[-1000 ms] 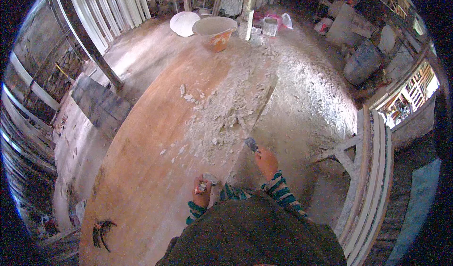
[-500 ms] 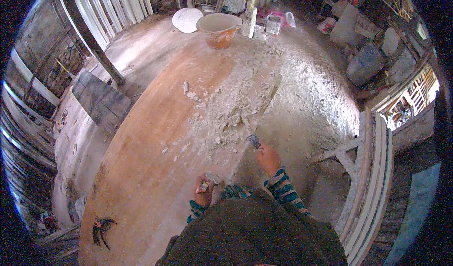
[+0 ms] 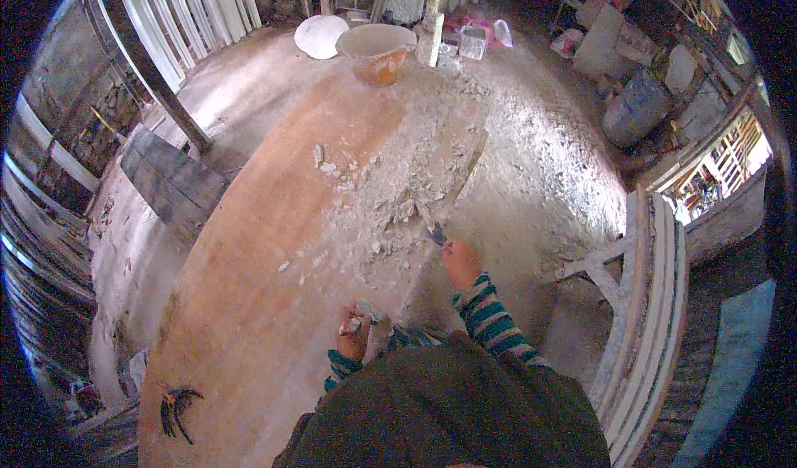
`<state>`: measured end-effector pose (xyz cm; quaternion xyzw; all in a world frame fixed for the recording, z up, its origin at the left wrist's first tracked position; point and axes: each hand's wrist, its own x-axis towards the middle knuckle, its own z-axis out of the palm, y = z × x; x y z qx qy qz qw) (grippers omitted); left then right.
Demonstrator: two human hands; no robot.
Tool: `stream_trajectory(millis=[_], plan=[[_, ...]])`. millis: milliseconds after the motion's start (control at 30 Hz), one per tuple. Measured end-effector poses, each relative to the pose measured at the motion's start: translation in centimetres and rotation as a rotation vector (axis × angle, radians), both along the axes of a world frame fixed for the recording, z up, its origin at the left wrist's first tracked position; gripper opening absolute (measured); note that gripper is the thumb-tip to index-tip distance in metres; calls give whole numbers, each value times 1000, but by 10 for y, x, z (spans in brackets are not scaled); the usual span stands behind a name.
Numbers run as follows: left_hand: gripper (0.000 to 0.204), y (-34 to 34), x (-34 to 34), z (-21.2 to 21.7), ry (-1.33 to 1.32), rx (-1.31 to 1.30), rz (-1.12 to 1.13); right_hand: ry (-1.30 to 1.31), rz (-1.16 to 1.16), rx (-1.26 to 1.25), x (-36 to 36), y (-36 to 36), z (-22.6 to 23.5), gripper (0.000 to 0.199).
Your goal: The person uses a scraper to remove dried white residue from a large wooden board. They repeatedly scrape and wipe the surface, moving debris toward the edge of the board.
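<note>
Clearly two hands [image 3: 462, 264], one dark-tipped tool [image 3: 437, 235]

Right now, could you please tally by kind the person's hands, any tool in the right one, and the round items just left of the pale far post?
Bare hands: 2 (left hand, right hand)
Scraper-like tool in the right hand: 1
Orange basin: 1
White disc-shaped item: 1
Total: 5
</note>
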<state>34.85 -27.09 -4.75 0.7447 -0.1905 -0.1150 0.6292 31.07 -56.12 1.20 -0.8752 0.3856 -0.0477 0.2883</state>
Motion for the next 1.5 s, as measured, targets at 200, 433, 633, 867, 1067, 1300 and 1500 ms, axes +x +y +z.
stream_trajectory(millis=[200,433,633,867,1067,1300,1500], plan=[[16,5,-9,-24,27,-20,105,-116,19,-50,-10,-5,-25,18],[25,6,-8,3,109,146,-20,-260,9,206,49,-72,38,27],[19,13,-3,18,95,376,-13,-105,139,174,-2,-68,31,25],[19,55,-4,62,28,455,254,-256,179,159,-49,-46,5,24],[16,-33,-12,56,-216,863,315,-231,294,264,-33,-106,7,25],[27,-234,66,23,-272,763,542,-106,391,195,-45,-204,72,24],[28,-326,115,22,54,411,497,-96,419,136,-41,-283,64,22]])
